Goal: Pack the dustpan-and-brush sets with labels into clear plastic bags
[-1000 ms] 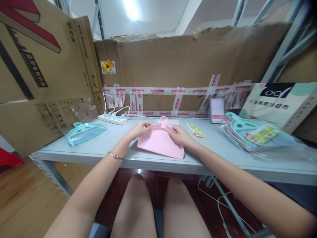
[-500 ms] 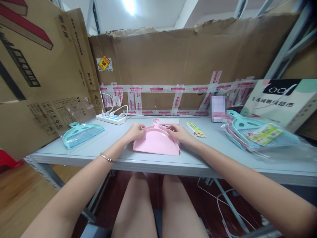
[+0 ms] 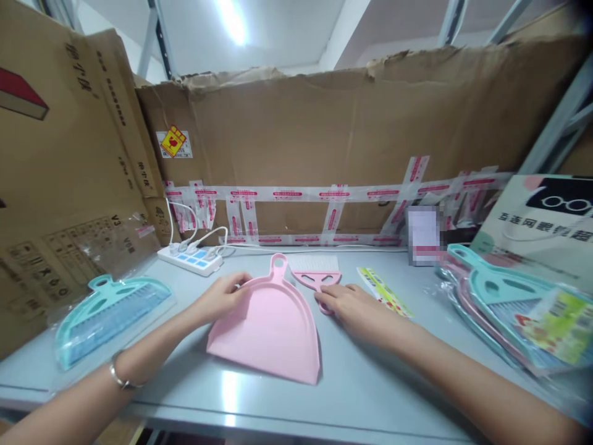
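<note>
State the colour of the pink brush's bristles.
The bristles are white, seen best in the head view.

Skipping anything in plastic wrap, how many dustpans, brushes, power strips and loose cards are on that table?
Dustpan: 1
Brush: 1
Power strip: 1
Loose card: 1
Total: 4
</note>
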The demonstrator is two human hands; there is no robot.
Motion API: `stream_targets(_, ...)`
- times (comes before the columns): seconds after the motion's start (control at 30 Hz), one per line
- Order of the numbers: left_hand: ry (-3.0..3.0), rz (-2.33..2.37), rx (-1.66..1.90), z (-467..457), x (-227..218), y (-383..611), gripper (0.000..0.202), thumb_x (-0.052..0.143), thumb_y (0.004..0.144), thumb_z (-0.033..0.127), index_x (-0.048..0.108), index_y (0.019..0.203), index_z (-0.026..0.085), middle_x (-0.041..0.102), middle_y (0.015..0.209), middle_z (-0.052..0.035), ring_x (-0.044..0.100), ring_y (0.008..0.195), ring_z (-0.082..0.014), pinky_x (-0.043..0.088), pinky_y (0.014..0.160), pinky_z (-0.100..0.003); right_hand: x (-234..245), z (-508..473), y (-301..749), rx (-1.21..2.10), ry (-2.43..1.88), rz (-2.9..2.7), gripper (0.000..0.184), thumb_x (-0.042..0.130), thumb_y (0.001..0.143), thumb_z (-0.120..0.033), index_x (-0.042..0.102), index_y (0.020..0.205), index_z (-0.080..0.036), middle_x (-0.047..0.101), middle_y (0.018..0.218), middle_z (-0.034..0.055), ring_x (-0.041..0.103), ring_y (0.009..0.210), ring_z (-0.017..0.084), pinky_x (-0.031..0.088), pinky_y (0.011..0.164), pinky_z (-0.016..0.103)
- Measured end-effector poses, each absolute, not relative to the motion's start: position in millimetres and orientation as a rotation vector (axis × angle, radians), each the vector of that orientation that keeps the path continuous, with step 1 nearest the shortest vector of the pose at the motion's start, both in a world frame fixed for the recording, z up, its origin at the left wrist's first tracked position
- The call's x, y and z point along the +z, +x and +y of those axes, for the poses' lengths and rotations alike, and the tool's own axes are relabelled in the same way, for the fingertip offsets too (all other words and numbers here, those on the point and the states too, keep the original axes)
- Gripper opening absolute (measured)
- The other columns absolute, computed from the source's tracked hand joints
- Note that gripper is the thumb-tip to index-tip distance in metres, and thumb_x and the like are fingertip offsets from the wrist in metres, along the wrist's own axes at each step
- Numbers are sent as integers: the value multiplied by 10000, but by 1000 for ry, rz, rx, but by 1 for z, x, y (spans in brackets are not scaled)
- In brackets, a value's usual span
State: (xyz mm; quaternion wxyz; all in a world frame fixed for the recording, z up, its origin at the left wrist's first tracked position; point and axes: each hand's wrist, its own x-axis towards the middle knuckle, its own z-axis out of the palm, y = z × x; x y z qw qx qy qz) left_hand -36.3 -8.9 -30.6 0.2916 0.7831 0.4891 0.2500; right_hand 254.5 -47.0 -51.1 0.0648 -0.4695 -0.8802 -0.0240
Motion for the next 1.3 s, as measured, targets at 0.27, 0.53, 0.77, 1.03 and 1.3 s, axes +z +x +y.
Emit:
stream_targets(0.27, 1966, 1321, 863, -24, -35, -40, 274, 490, 786, 401, 606, 894, 177, 642, 868, -28, 590, 774, -191, 443, 650, -275, -44, -34, 255, -295, -1477, -2651, 327, 490, 827, -63, 583, 1102, -214, 635, 1073, 100, 577, 942, 242, 343, 744, 322)
stream_targets(0.53, 1994, 1279, 1103, -29, -34, -34, 255, 477, 774, 354, 610, 888, 169, 650, 906, -45, 589, 850, -195, 466, 745, -292, -50, -15, 248, -292, -1456, -2660, 169, 478, 848, -102, 607, 774, -181, 680, 863, 106, 598, 843, 229, 344, 805, 338)
stream_targets(0.77, 2011, 1158, 1331, -30, -36, -34, 239, 474, 815, 359, 583, 904, 166, 648, 951, -62, 585, 911, -198, 464, 808, -307, -56, -28, 248, -163, -1450, -2576, 275, 531, 773, -119, 563, 1032, -203, 644, 871, 57, 564, 828, 206, 373, 688, 272)
stream_targets(1.03, 1973, 1136, 1488, -33, -33, -40, 289, 462, 799, 317, 605, 994, 158, 663, 1016, -61, 589, 964, -190, 456, 847, -286, -22, -61, 272, -341, -1447, -2197, 190, 400, 857, -178, 588, 863, -156, 620, 872, 136, 528, 829, 250, 382, 769, 379)
stream_targets(1.3, 2000, 945, 1474, -28, -30, -7, 347, 468, 772, 256, 660, 1040, 151, 687, 1093, -66, 592, 1049, -224, 433, 932, -327, 15, -100, 275, 407, -1112, -1580, 260, 586, 759, -464, 577, 792, -206, 577, 654, 12, 538, 596, 165, 450, 580, 314)
